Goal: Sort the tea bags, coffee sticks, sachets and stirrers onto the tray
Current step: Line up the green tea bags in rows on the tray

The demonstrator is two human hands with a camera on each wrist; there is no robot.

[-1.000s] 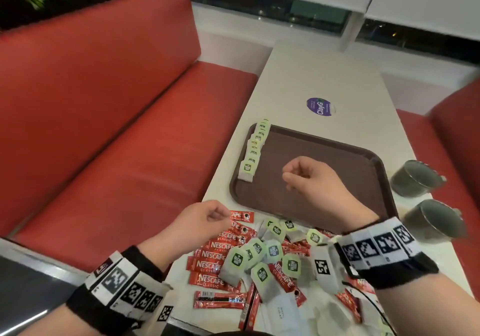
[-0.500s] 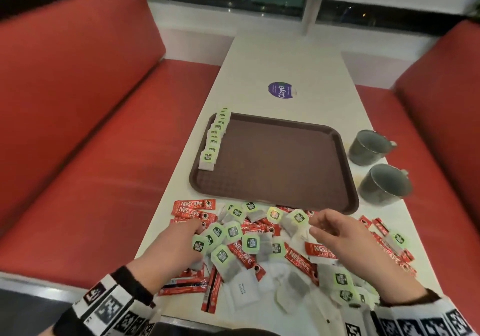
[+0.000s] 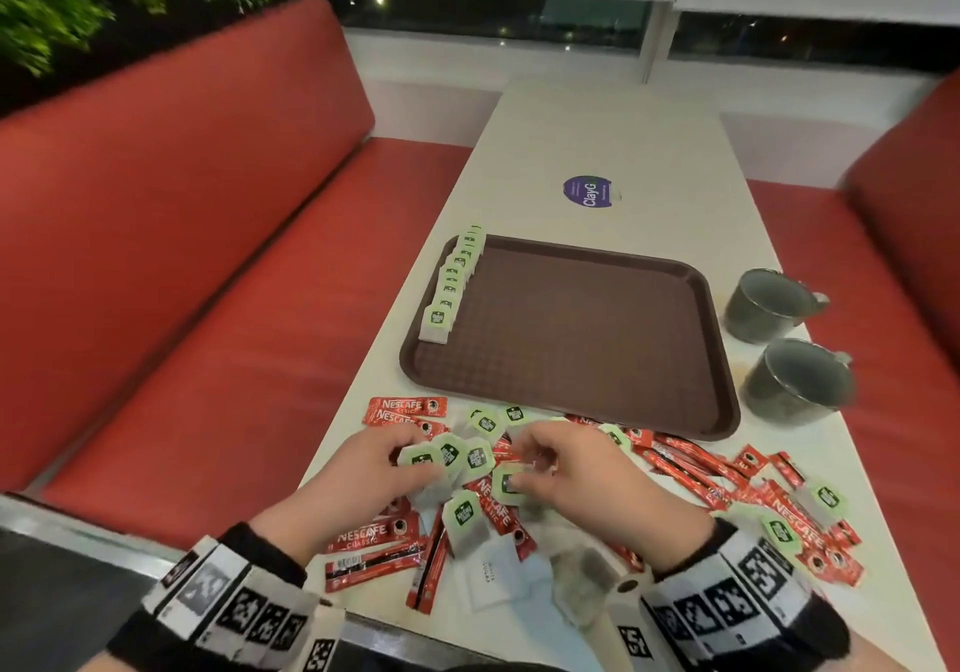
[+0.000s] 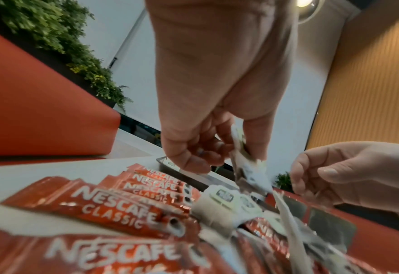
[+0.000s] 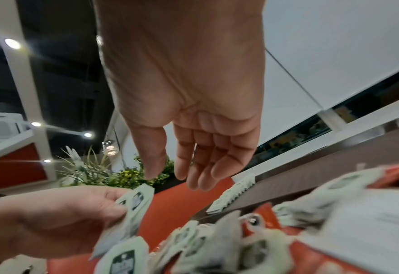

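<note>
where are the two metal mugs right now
In the head view the two metal mugs stand on the table's right side, just off the right edge of the brown tray, one behind the other.

Tea bags [image 3: 451, 456] now in left hand [image 3: 363, 469].

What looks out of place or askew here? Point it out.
Nothing is spilled or damaged. The odd part is the unsorted heap: tea bags and coffee sticks lie jumbled on the table, off the tray. Only one neat tea-bag row lines its left edge.
</note>
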